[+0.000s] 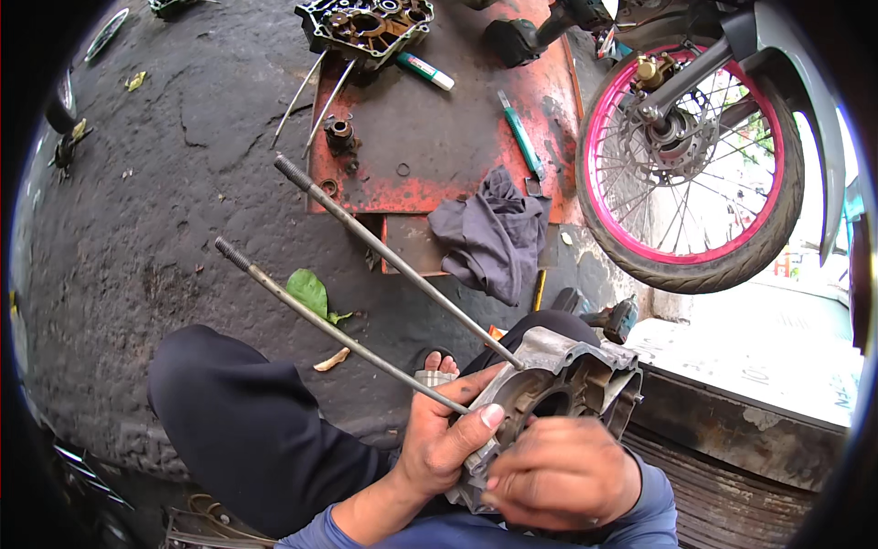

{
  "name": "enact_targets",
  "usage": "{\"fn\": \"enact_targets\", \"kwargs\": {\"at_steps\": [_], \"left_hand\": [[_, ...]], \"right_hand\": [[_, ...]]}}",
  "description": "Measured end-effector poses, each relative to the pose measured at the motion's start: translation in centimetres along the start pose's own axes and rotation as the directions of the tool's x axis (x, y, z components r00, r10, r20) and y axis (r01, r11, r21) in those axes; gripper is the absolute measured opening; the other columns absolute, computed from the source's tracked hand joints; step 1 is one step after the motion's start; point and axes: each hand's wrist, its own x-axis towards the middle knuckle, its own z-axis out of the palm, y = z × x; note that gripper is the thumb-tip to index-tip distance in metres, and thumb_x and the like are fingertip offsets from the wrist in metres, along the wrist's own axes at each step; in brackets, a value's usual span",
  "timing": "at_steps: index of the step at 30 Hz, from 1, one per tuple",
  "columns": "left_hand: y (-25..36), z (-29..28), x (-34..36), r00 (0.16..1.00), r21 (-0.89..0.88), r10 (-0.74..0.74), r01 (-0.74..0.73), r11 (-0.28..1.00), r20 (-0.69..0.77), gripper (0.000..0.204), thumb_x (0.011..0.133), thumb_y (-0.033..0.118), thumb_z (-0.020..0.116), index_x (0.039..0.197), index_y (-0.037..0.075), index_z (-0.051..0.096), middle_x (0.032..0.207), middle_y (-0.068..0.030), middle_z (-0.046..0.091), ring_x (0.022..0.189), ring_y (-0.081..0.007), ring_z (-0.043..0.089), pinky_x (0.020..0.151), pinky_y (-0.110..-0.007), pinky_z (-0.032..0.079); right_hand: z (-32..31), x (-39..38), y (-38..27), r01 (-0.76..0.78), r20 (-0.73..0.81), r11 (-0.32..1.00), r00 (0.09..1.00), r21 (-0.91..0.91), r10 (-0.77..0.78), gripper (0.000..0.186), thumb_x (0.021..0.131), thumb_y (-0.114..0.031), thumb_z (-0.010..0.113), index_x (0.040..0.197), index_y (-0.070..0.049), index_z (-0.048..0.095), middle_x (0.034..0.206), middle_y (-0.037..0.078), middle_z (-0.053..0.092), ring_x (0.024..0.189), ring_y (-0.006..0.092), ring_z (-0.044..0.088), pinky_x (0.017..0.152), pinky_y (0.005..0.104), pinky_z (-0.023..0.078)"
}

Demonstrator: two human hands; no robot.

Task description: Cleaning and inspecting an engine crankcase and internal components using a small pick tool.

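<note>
In my lap lies a grey metal engine crankcase half (547, 351), its hollow side facing up. Two long threaded studs (395, 252) stick out of it toward the far left. My left hand (446, 441) is closed around its left edge, thumb on top, near the base of the closer stud. Over the near part of the casing is my right hand (565, 468), its fingers curled in against the metal and slightly blurred. Whatever those fingers pinch is hidden. Part of a round opening (551, 404) shows just beyond the knuckles.
On a worn red metal stand (439, 196) ahead lie another crankcase half (368, 27), a glue tube (425, 70), a teal cutter knife (523, 137) and a grey rag (497, 233). A motorcycle wheel (599, 206) with pink rim stands right. A power tool (622, 319) lies below it.
</note>
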Motion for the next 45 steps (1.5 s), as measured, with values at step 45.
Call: {"fn": "enact_targets", "kwargs": {"at_steps": [45], "left_hand": [[4.9,1.8,-1.5,0.929,0.28,0.217,-0.303,0.911,0.301,0.099,0.061,0.029,0.087,0.143,-0.011,0.047,0.123,-0.0161,0.06,0.107,-0.0228,0.06,0.093,-0.035,0.047]], "right_hand": [[-2.4,-3.1,-2.4,-0.268,-0.681,0.955,0.678,0.123,0.278,0.021,0.082,-0.006,0.082,0.098,0.001,0.07,0.097,0.012,0.064,0.083,0.0158,0.062,0.074,0.0255,0.049]]}}
